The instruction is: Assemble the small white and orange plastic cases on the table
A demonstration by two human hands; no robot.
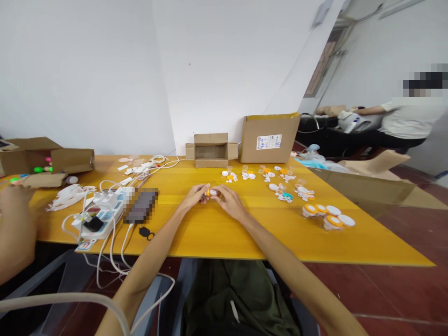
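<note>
Over the middle of the table, my left hand (196,196) and my right hand (226,199) are closed together on a small clear plastic cup with an orange ring (212,192). The fingers partly cover it, and it lies on its side between them. Beyond it are small groups of loose parts, each with clear cups, orange rings and white discs (229,176). One group to the right has a teal ring (287,197). Farther right, several put-together cups with orange rims and white tops (332,211) stand close together.
A small opened carton (211,161) and a larger carton (268,140) stand at the back. To my left are a power strip (108,214) with white cables, a blurred phone (142,206) and another person's arm (16,228). A person (402,116) sits far right.
</note>
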